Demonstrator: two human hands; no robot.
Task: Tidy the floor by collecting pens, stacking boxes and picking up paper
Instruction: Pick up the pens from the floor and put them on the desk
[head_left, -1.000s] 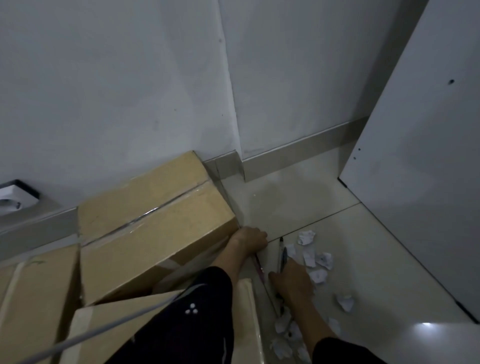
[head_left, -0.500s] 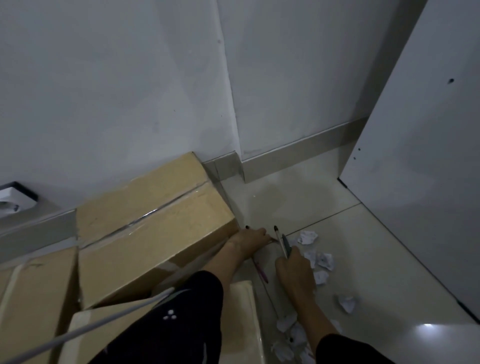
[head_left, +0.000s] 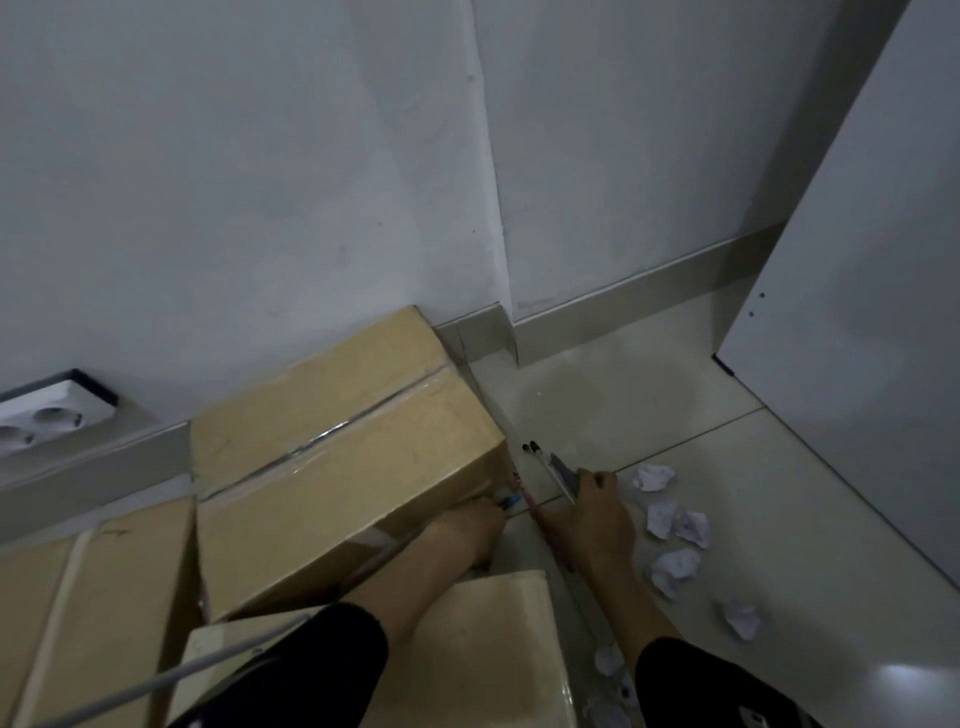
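Note:
My right hand (head_left: 597, 519) grips a bundle of pens (head_left: 553, 470) whose tips point up and left above the floor; a red pen (head_left: 530, 501) runs along its left edge. At the lower right corner of a tilted cardboard box (head_left: 343, 457), my left hand (head_left: 467, 530) pinches a blue pen (head_left: 508, 502). Several crumpled paper balls (head_left: 675, 525) lie on the tile to the right of my right hand. More paper (head_left: 608, 660) lies under my right forearm.
A second box (head_left: 93, 597) lies at the left and a pale box (head_left: 493, 639) under my arms. A grey cable (head_left: 156, 680) crosses bottom left. A wall socket (head_left: 41, 415) sits at the left. A white cabinet panel (head_left: 857, 364) stands on the right.
My right hand has lifted the pens off the floor and moved them up and left toward my left hand. My left hand now pinches a blue pen at the box corner.

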